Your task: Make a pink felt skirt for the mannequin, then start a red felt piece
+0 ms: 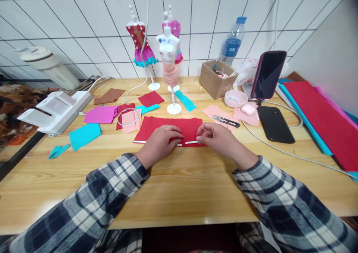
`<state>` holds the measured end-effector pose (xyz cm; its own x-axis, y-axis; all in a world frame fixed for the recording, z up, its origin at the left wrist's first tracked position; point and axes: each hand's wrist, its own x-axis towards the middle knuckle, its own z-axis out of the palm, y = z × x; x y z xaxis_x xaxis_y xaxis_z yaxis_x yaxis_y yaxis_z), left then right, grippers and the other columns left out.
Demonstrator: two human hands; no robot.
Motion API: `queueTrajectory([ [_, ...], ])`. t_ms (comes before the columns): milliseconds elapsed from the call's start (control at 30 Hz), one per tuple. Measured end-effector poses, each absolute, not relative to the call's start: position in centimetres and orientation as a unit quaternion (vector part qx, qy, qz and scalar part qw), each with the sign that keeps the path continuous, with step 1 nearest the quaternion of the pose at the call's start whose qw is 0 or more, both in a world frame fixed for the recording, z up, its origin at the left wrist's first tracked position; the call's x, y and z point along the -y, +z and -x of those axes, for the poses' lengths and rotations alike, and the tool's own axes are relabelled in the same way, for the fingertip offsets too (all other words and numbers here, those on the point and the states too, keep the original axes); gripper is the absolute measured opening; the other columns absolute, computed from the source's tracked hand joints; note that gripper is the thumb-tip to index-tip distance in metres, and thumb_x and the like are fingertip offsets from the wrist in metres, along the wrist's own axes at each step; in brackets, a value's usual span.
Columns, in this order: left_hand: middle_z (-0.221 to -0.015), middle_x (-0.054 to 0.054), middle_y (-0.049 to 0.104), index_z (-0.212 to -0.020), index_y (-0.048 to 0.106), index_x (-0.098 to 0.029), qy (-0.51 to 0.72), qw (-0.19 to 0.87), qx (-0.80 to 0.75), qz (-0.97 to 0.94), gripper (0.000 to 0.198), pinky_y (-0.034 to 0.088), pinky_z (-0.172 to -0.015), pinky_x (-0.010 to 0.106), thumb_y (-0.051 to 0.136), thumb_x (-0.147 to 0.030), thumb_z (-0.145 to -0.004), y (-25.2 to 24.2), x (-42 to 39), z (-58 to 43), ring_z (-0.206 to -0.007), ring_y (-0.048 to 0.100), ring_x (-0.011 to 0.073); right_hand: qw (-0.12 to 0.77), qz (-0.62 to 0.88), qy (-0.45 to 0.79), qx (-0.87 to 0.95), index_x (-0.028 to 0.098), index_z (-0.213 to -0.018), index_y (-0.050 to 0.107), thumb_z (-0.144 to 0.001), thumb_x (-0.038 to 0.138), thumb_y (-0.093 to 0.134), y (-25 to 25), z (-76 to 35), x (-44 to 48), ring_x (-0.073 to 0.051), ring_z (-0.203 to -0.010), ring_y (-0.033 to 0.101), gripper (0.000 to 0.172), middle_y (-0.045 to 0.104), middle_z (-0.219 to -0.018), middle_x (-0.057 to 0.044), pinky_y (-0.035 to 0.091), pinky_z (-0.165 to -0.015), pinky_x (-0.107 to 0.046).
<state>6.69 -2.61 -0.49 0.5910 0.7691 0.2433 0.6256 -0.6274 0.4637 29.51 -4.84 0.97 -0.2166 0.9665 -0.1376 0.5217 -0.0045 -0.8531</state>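
Note:
A piece of red fabric [192, 124] lies flat at the middle of the table, with narrow white tape strips [191, 142] along its near edge. My left hand [160, 143] rests on the fabric's left and middle part, fingers loosely bent and thumb apart, near the end of one strip. At the right end of the near edge is my right hand [216, 137], thumb and forefinger pinched at the end of the other white strip. My fingers hide parts of the tape. Just behind the fabric stands a small white mannequin [168, 48] wrapped in pink cloth.
Two dressed mannequins [138, 40] stand farther back. Thread snips [226, 121], a pink dish [236, 98], a cardboard box [214, 83] and a black phone [275, 123] lie to the right. Fabric scraps [85, 135] and a white stand [60, 109] are left. A cable [282, 151] crosses the right side.

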Motion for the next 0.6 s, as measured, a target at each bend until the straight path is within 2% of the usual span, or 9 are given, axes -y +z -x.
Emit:
queueTrajectory([
  [333,-0.112,0.005,0.068,-0.097,0.072,-0.024,0.215,0.176,-0.415,-0.866,0.016,0.047,-0.093,0.041,0.062,-0.025,-0.085,-0.6,3.3,-6.5,-0.104,0.062,0.0216,0.267,0.569,0.434,0.646,0.021,-0.079,0.06,-0.075,0.024,0.067,0.5,-28.6,5.1,-0.014,-0.062,0.063,0.009,0.069,-0.066,0.002,0.044,-0.058,-0.025],
  [600,-0.113,0.004,0.067,-0.097,0.07,-0.024,0.208,0.184,-0.431,-0.859,0.016,0.046,-0.095,0.042,0.064,-0.025,-0.083,-0.7,3.4,-6.6,-0.107,0.061,0.022,0.233,0.591,0.385,0.67,0.021,-0.078,0.062,-0.076,0.024,0.067,0.3,-28.2,5.2,-0.013,-0.061,0.061,0.006,0.068,-0.066,0.002,0.042,-0.057,-0.025],
])
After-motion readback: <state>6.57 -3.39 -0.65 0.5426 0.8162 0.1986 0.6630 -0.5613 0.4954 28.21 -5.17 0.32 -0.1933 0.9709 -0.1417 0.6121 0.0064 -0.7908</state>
